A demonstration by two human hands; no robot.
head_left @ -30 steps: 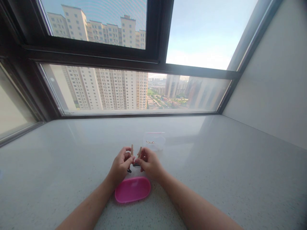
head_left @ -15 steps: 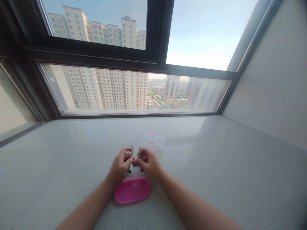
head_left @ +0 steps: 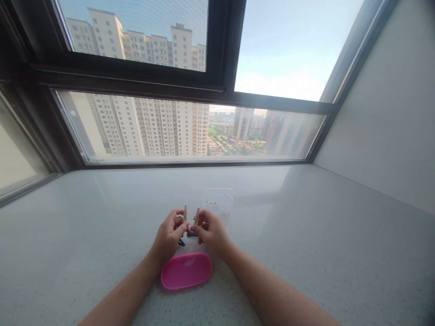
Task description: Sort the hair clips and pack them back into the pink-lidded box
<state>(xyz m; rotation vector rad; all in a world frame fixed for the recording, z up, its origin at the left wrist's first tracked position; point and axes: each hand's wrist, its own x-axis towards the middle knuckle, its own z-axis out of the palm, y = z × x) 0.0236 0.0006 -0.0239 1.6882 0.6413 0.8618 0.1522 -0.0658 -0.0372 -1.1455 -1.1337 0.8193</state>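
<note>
My left hand is pinched round a small upright wooden clip. My right hand pinches a second wooden clip right beside it, the two clips almost touching. A small dark piece shows between the fingers, too small to name. Both hands hover just above a pale speckled stone sill. A pink oval lid lies flat on the sill just in front of my wrists. A clear plastic container with a small metal item inside stands just beyond my right hand.
A dark-framed window runs along the back of the sill, with tower blocks outside. A plain wall closes the right side. Another window pane borders the left.
Both hands and the two clips have stayed nearly in place; the view has shifted very slightly.
</note>
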